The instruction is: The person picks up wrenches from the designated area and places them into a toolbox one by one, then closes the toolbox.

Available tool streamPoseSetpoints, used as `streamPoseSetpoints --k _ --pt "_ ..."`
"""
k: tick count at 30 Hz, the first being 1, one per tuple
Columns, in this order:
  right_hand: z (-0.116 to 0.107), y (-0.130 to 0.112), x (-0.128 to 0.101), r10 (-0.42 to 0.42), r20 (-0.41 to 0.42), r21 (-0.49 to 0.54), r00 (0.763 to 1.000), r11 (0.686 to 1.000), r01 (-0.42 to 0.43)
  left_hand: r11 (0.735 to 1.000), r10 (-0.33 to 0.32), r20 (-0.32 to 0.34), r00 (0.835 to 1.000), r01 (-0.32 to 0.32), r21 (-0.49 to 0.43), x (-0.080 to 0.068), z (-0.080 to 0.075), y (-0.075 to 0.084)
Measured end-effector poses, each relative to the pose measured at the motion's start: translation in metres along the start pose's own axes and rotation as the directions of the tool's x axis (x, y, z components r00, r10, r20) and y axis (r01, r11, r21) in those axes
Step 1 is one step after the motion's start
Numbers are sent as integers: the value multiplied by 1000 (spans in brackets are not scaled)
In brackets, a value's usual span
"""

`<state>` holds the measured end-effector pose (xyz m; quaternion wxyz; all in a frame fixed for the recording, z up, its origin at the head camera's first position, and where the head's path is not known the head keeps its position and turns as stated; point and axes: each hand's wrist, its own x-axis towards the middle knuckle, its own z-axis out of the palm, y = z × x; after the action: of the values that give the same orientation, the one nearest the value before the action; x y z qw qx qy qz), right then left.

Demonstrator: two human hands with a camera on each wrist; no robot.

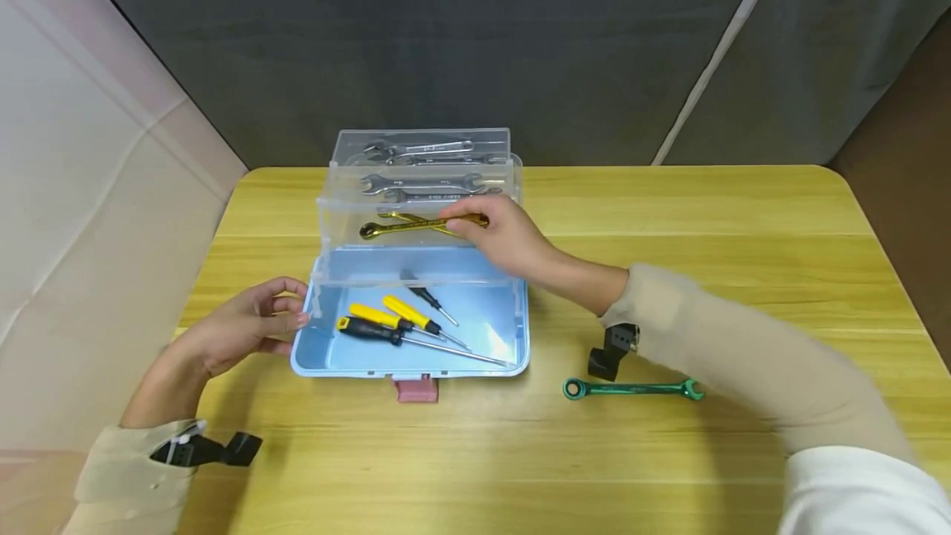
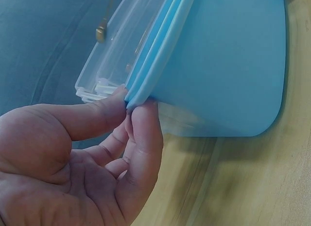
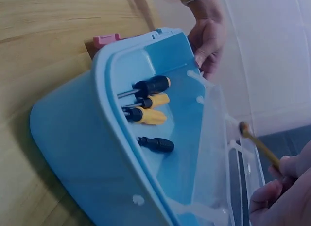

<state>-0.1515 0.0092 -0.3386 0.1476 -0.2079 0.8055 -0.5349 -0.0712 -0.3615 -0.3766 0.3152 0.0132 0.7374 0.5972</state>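
My left hand (image 1: 241,324) pinches the left rim of a light blue toolbox (image 2: 228,65) between thumb and fingers. Over the lowest clear tray (image 1: 338,229) of the raised tiers, my right hand (image 1: 508,238) grips one end of a gold ratcheting wrench (image 1: 401,228). Its ring end points left. Behind it, another gold wrench (image 1: 388,215) partly shows, crossing it in the head view. Inside the box bottom lie a black screwdriver with a yellow end (image 1: 371,330), two yellow-handled screwdrivers (image 1: 407,310) and a small black screwdriver (image 3: 158,144).
Silver wrenches (image 1: 423,183) lie in the upper clear trays. A green ratcheting wrench (image 1: 631,389) rests on the wooden table (image 1: 520,469), right of the box. A pink latch (image 1: 416,390) hangs at the box's front. Grey curtain (image 1: 475,48) stands behind the table.
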Motion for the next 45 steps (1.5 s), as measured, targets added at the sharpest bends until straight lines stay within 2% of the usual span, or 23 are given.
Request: streamPoseSetpoints --k 6,10,15,19,23,25,27,30,32,39,45 --pt "13 1 1 33 13 -86 999 996 -32 1000 10 9 1000 -10 -6 0 1 -2" --pt "15 6 1 40 35 -91 999 995 -37 1000 17 17 1000 -16 -13 1 1 -3" --pt "8 11 -1 2 43 29 999 1000 -3 1000 21 23 1000 -20 -22 2 2 -3" --pt "2 16 -2 -61 70 146 996 988 51 999 25 26 999 -24 -29 2 2 -3" --pt "-1 19 -3 -91 105 154 990 985 74 999 30 32 999 -29 -42 1 2 -2" --pt "-2 20 -4 -97 100 83 990 993 89 998 30 34 999 -28 -49 1 2 -2" --pt "-1 20 -4 -110 77 -55 991 992 115 998 27 35 999 -25 -51 1 2 -3" --pt "1 21 -3 -143 33 -271 989 951 147 999 21 34 999 -19 -48 0 1 -3" --pt "3 21 -2 -154 21 -365 988 919 151 999 22 36 999 -20 -47 0 1 -4" --pt "12 19 2 -160 45 -515 986 842 160 998 33 43 999 -30 -63 0 1 -5" --pt "18 18 5 -115 39 -607 993 787 114 998 31 35 999 -29 -61 0 1 -5"
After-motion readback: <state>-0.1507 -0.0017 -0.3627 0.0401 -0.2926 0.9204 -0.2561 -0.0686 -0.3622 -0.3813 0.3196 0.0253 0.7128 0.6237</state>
